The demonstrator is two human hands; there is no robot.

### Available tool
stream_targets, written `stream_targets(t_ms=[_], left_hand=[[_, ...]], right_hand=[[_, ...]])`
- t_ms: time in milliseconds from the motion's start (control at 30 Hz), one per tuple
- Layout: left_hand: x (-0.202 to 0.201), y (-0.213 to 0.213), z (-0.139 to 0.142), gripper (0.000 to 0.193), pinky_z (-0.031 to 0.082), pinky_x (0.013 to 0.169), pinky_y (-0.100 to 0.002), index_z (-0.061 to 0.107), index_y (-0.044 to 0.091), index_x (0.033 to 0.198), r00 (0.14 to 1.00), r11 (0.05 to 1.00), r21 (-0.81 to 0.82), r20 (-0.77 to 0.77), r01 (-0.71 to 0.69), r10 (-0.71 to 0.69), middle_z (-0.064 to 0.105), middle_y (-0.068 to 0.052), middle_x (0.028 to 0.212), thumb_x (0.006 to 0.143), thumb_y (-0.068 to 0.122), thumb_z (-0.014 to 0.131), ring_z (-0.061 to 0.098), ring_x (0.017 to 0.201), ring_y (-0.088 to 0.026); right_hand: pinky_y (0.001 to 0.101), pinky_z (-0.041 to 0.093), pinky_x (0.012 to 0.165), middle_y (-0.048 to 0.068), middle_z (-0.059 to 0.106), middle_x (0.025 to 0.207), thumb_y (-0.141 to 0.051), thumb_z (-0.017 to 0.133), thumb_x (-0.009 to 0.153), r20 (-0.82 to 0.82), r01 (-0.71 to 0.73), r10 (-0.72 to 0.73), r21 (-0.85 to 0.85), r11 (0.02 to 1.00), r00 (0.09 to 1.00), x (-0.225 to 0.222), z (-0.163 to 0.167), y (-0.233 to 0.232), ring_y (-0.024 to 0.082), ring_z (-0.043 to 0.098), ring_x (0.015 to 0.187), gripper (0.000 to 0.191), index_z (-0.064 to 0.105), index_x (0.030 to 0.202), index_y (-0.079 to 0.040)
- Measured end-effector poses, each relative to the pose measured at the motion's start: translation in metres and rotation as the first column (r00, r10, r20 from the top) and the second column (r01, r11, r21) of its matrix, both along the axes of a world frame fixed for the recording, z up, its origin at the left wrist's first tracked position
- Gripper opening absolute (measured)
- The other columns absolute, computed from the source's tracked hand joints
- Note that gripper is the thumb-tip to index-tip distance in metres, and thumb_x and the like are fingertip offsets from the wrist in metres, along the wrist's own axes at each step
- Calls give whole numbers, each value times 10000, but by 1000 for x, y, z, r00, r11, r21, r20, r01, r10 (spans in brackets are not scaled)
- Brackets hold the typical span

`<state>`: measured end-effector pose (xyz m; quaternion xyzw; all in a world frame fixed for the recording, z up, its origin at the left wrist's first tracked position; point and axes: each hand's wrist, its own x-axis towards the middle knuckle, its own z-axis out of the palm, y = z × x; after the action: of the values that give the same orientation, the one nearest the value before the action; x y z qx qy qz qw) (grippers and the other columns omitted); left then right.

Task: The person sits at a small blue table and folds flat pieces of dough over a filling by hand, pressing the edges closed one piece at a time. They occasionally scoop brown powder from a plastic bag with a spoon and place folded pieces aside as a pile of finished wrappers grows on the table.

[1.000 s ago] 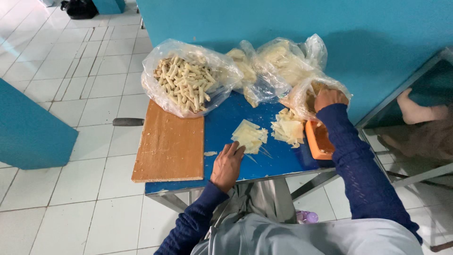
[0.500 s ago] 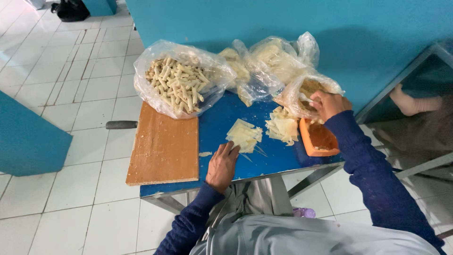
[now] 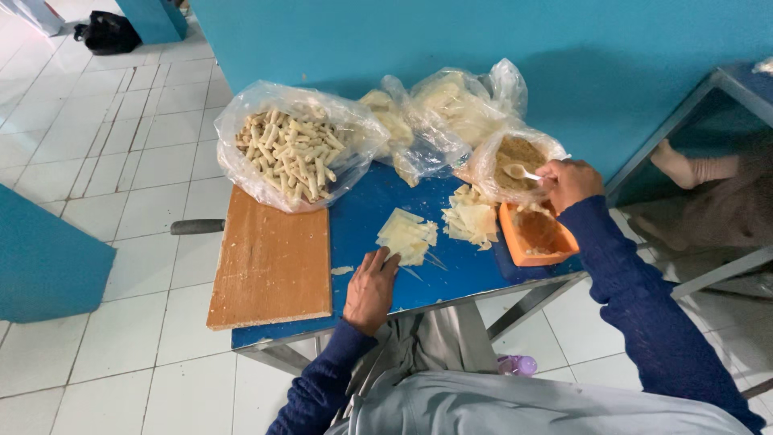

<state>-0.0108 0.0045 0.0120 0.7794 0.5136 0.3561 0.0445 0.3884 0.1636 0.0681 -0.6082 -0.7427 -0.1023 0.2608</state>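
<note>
Left hand: your left hand [image 3: 371, 288] lay flat on the blue table [image 3: 362, 234], fingers loosely spread, the fingertips touching the near edge of a small stack of pale dough sheets [image 3: 407, 235]; it gripped nothing.
Dough sheets: the stack sat just beyond your left fingertips, its corners skewed; I could not tell a clear long axis.
Second stack: another pile of dough sheets [image 3: 471, 217] lay between your two hands, nearer the right one.
Right hand: your right hand [image 3: 570, 182] was closed, pinching the handle of a white spoon [image 3: 521, 171].
Spoon: its long axis ran roughly sideways, the bowl pointing away from your right hand towards the left, over a bag of brown filling [image 3: 515, 155].
Orange tub: an orange tub [image 3: 538, 234] stood just below your right hand.
Board: a wooden board [image 3: 270, 264] lay left of your left hand.
Farther: a bag of rolled sticks [image 3: 288, 151] sat beyond the board.
Room: white floor tiles, a blue wall behind.
</note>
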Motion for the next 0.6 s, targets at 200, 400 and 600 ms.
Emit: stream_targets(t_ms=[200,400,600], left_hand=[[0,2,-1,291,520,905,-446,688,35,1197,1000,1000,1,7,-6,6,623,-145,1252,915,74,627,591,1154,-342],[-1,5,-1,270,503,901,-455,665,9,1163,987,1000,4,159,13,-13,588,-173,1209,895,34,638,576,1100,-377],[3,14,-2,238,469,861,-478,595,-40,1049,974,988,-42,169,-146,151,526,-192,1102,854,56,690,529,1034,-397]], right_hand=[[412,554,752,72,754,899,-193,788,888,36,1,-4,61,998,999,1,-7,-7,290,709,850,94,787,957,-129],[362,556,699,76,772,907,-222,764,939,-234,-25,-3,-116,993,972,10,-5,-2,237,738,773,141,803,1013,-108],[319,552,712,58,779,935,-197,735,950,-444,-94,29,-125,988,896,17,-5,-11,174,744,790,163,789,1063,-92]])
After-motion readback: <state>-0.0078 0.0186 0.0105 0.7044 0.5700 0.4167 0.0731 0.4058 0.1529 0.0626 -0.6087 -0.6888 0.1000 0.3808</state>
